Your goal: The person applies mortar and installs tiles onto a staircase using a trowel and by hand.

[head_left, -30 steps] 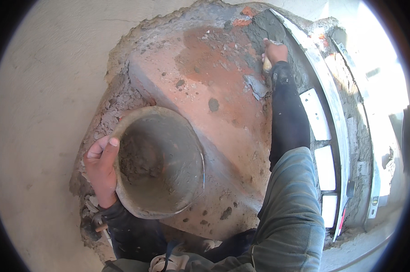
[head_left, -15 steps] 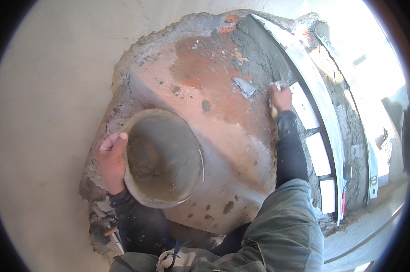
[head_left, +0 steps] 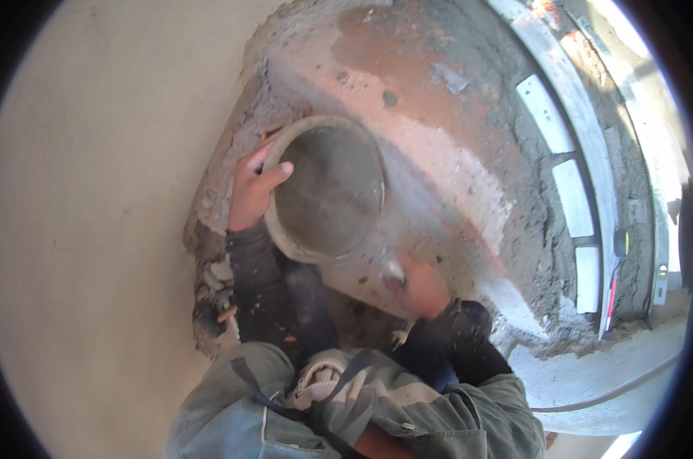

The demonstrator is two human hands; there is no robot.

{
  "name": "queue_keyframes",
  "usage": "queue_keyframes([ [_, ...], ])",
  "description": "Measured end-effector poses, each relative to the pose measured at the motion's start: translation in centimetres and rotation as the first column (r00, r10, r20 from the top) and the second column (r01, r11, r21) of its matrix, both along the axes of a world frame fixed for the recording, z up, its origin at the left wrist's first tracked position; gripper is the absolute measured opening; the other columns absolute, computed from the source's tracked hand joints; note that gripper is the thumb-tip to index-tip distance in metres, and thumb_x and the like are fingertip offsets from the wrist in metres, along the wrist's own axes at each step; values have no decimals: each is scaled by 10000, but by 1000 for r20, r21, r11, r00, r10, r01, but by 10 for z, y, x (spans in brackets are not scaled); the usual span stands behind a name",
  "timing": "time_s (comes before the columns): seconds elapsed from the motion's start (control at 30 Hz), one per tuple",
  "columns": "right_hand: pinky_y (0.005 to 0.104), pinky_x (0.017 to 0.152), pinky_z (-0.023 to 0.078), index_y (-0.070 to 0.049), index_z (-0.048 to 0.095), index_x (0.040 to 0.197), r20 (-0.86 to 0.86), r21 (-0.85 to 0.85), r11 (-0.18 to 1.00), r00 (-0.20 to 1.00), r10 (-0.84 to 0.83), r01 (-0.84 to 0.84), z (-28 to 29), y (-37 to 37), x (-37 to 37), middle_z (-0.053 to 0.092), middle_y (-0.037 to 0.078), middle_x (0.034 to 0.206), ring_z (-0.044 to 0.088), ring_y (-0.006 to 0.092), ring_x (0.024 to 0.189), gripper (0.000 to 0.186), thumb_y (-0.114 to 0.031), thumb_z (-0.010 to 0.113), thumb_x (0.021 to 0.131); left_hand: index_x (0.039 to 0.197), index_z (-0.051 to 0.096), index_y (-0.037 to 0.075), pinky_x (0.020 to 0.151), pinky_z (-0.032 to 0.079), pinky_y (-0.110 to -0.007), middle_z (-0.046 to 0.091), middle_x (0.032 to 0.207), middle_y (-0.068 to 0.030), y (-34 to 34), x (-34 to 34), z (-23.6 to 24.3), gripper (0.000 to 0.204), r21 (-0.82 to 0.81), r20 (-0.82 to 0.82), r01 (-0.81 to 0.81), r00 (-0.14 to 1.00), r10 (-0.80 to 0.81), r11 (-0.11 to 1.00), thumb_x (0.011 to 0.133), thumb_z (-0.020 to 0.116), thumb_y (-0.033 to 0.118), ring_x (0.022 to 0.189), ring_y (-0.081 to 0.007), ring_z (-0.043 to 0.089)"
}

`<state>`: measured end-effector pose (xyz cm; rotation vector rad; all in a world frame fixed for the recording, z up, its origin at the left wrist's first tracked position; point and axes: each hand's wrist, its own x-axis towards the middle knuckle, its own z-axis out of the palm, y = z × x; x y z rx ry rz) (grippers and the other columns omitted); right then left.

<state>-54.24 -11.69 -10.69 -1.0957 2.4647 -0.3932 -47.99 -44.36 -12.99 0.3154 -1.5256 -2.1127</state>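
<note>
My left hand (head_left: 259,183) grips the rim of a round bucket (head_left: 280,222), thumb over the edge and fingers on its outer side. Grey wet mortar (head_left: 327,191) lies inside the bucket, which tilts so that its mouth faces me. Just below and right of the bucket, my right hand (head_left: 423,287) is closed and smeared by motion. From it sticks out a small shiny part of what looks like a trowel (head_left: 394,271); its blade cannot be made out.
Behind the bucket spreads a reddish, mortar-stained surface (head_left: 453,164) with rough broken edges. White rectangular blocks (head_left: 572,197) line a long curved strip (head_left: 583,115) on the right, near a spirit level (head_left: 660,283). A wooden-handled tool (head_left: 228,315) lies among rubble at lower left.
My right hand has come back from the mortared area at the upper right to beside the bucket. The view has shifted, and the bucket in my left hand appears higher and further right.
</note>
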Motion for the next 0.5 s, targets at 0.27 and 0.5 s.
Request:
queue_keyframes([
  [0.27,451,677,572,72,555,1237,-341,28,981,921,188,-190,9,-92,-2,622,258,1085,694,360,807,416,-66,610,848,1338,571,-113,1043,412,-291,639,1269,-122,11,12,-4,612,24,103,154,982,-156,988,737,574,6,1147,-180,591],
  [0.5,393,634,593,101,593,1182,-219,87,950,925,310,-298,3,-60,-15,617,235,1077,705,324,763,365,-34,581,843,1333,575,-113,1001,449,-302,657,1228,-133,6,14,-15,619,85,110,121,985,-130,989,730,582,28,1089,-193,621],
])
